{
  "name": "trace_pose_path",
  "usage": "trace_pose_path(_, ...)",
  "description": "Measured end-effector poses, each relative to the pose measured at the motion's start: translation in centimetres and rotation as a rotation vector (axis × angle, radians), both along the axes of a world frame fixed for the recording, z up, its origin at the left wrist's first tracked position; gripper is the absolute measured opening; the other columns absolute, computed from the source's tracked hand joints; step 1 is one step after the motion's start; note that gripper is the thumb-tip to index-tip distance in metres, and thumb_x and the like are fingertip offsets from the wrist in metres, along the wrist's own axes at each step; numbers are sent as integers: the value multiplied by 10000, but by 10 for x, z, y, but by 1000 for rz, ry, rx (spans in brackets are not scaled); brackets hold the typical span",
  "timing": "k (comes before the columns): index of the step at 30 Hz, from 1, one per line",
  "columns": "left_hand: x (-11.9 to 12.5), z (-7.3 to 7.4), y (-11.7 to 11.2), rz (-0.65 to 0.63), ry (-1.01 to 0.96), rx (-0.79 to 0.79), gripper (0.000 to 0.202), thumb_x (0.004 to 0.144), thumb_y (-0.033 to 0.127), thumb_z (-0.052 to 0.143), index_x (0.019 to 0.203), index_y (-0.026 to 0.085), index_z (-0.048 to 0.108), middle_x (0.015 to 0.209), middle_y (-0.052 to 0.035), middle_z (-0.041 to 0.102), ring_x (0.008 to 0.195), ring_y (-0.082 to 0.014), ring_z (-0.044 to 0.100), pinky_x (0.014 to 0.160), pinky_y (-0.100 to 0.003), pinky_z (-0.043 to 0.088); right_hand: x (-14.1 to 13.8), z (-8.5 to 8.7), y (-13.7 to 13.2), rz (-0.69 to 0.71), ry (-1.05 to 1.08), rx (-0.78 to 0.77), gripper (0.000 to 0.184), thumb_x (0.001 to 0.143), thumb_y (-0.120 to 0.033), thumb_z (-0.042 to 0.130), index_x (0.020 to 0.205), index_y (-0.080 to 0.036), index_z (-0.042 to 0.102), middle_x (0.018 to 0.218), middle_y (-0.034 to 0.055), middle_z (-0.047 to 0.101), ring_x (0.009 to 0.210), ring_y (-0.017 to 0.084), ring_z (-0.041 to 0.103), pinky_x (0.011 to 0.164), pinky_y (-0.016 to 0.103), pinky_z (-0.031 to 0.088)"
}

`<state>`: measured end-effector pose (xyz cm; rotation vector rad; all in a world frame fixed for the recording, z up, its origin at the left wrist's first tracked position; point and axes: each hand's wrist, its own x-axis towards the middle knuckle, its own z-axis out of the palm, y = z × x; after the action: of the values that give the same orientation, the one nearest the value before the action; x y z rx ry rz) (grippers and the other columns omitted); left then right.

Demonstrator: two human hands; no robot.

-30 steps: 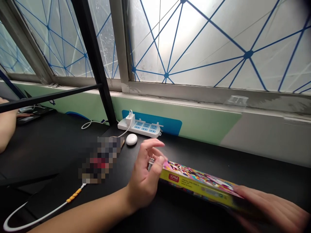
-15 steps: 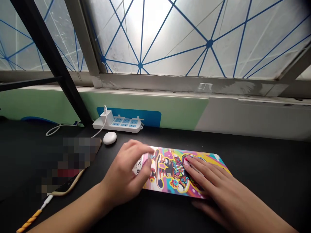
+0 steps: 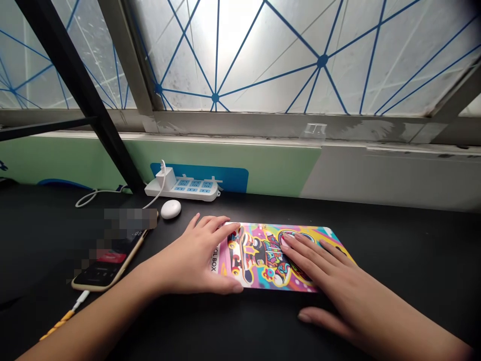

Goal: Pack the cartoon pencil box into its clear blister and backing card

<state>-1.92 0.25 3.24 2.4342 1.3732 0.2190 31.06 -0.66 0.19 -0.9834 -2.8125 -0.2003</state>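
Observation:
A flat, brightly printed pencil box (image 3: pixel 259 255) lies on the black table, with a cartoon skateboard figure and the letters "CIL BOX" on its face. Across its left end spreads my left hand (image 3: pixel 195 258), thumb by the near edge and fingertips by the far edge; the fingers are apart. Whether it presses on the sides I cannot tell. My right hand (image 3: pixel 326 273) rests flat on the right part of the box, its fingers stretched out and its thumb off the near edge over the table. The palms hide both ends of the box in part.
To the left lies a phone (image 3: pixel 112 265) in a tan case, with a charging cable (image 3: pixel 80 299) plugged in. A white rounded case (image 3: pixel 171 209) sits behind my left hand. Against the wall stands a power strip (image 3: pixel 193 189) with a plugged-in charger (image 3: pixel 166 177). A black post (image 3: pixel 82 90) slants at left.
My left hand has opened from a curled pose over the left end, its thumb moving down to the near edge. The right hand stays flat on the box. The view has shifted slightly.

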Motion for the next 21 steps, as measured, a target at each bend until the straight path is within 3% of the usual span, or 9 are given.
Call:
trace_pose_path(2, -3, 0, 1, -28, 0, -10, 1124, 666, 786, 766, 1593, 281, 378, 1626, -156, 395, 1502, -444, 315, 1231, -700, 119, 0, -1, 1, -7, 12, -24, 1025, 928, -544, 648, 1647, -333, -52, 1652, 74, 327, 1461, 377, 428, 1072, 614, 507)
trace_pose_path(6, -6, -1, 2, -38, -12, -13, 1109, 685, 751, 775, 1601, 280, 364, 1620, -149, 401, 1503, -444, 312, 1236, -678, 145, 4, 3, 2, -12, 10, -85, 992, 922, -624, 621, 1645, -348, 2, 1644, 81, 341, 1461, 386, 413, 1093, 620, 488)
trace_pose_path(11, -6, 0, 1, -53, -6, -19, 1082, 693, 716, 792, 1594, 296, 367, 1616, -131, 408, 1496, -418, 341, 1248, -662, 118, 19, 13, 3, 28, 1, -188, 1144, 762, -804, 665, 1641, -361, 83, 1609, 122, 395, 1405, 441, 458, 1060, 671, 481)
trace_pose_path(15, -7, 1, 0, -67, -12, -33, 1084, 711, 769, 746, 1601, 289, 354, 1628, -136, 396, 1505, -418, 330, 1245, -674, 100, 34, 16, 5, 32, 11, -219, 1138, 741, -780, 708, 1633, -368, 135, 1590, 121, 425, 1386, 447, 478, 1032, 650, 507)
trace_pose_path(21, -7, 3, 0, -70, -7, -36, 1095, 713, 760, 755, 1605, 274, 346, 1639, -140, 389, 1526, -407, 291, 1250, -663, 125, 63, 8, 10, -50, 56, -215, 934, 748, -706, 756, 1564, -418, 404, 1523, 50, 546, 1353, 439, 540, 998, 619, 561)
